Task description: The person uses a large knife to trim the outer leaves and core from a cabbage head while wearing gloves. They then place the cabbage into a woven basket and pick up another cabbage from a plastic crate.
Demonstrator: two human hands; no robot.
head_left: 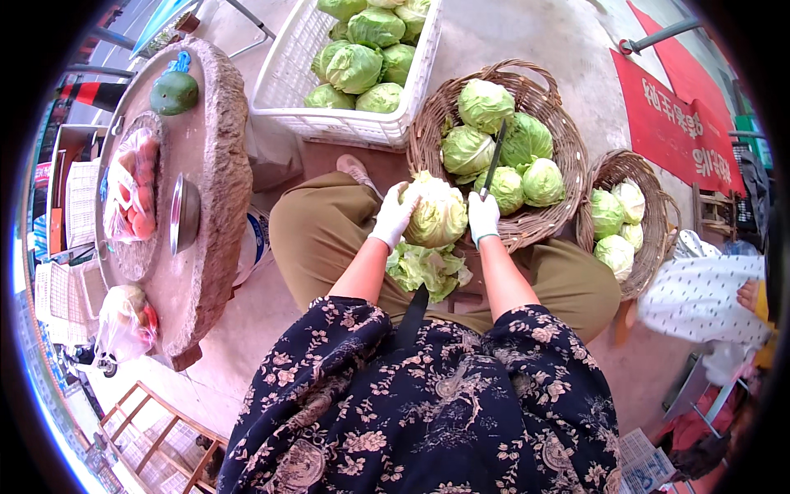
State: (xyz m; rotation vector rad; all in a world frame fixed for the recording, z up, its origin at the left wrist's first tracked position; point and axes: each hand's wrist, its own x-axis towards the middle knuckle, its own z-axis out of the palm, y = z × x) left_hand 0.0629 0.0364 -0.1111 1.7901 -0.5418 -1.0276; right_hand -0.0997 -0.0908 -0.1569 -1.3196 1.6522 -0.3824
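My left hand (395,212), in a white glove, grips a pale green cabbage (438,216) held over my lap. My right hand (483,216), also gloved, holds a dark-bladed knife (494,158) that points up and away beside the cabbage. Loose cut outer leaves (426,270) lie between my knees just below the cabbage. Right behind the knife stands a large wicker basket (429,140) with several trimmed cabbages in it.
A white plastic crate (288,82) full of cabbages sits at the far centre. A smaller wicker basket (650,247) with cabbages stands on the right. A round stone slab (216,165) on the left carries a metal bowl (184,214), bagged produce and a green fruit. Another person's patterned clothing (699,298) shows at the right.
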